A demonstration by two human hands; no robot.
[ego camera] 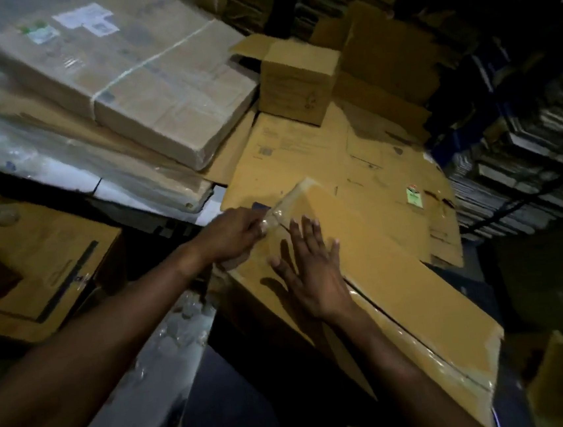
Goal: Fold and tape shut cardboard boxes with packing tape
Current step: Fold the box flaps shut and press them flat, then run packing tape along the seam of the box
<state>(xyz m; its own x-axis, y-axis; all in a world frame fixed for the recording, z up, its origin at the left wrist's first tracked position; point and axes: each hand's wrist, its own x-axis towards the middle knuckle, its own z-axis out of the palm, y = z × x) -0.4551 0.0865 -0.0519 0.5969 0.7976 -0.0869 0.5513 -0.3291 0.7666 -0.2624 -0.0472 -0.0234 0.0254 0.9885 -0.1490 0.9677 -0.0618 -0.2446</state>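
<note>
Long yellow-brown cardboard box (365,274) lies across flattened cartons; right hand (313,272) presses flat on top, left hand (237,233) pinches clear packing tape (283,206) at its far corner. Slack tape could wrinkle.

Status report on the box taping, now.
Left hand pinches clear packing tape at the long box's far end. Right hand flat, pressing its top. Seam taped along its length. Nothing in the way.

Right hand (310,272) lies flat on the cardboard box (401,291); left hand (237,233) pinches tape (281,208).
</note>
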